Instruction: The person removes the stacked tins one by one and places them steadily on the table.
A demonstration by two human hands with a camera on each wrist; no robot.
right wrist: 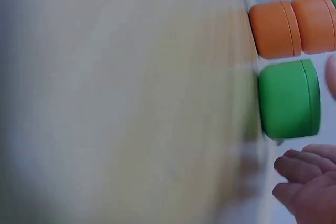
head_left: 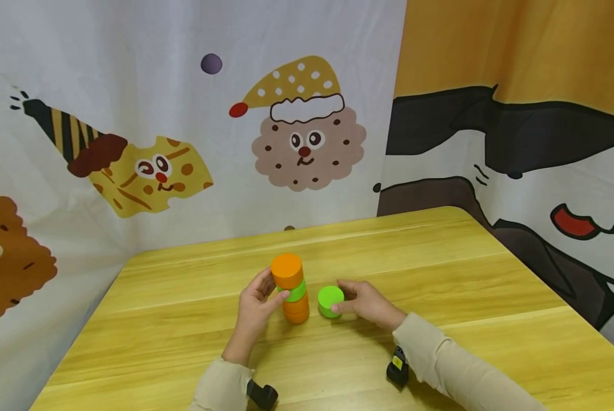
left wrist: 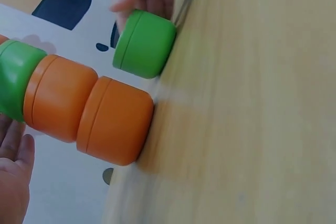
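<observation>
A stack of small round lidded jars stands on the table. Its top is an orange jar (head_left: pixel 287 271), then comes a green jar (head_left: pixel 297 291), with two orange jars (left wrist: pixel 115 121) underneath. My left hand (head_left: pixel 257 305) holds the stack at the green jar, thumb across its front and fingers behind. Just right of the stack, a single green jar (head_left: pixel 330 301) sits on the tabletop. My right hand (head_left: pixel 365 302) is cupped about it, thumb at its near side. In the right wrist view, a gap shows between this jar and the right fingers (right wrist: pixel 299 169).
The wooden table (head_left: pixel 183 354) has rounded far corners. Behind it hangs a curtain (head_left: pixel 183 34) printed with cartoon figures. Dark camera mounts (head_left: pixel 398 368) are strapped on both wrists, over beige sleeves (head_left: pixel 456 365).
</observation>
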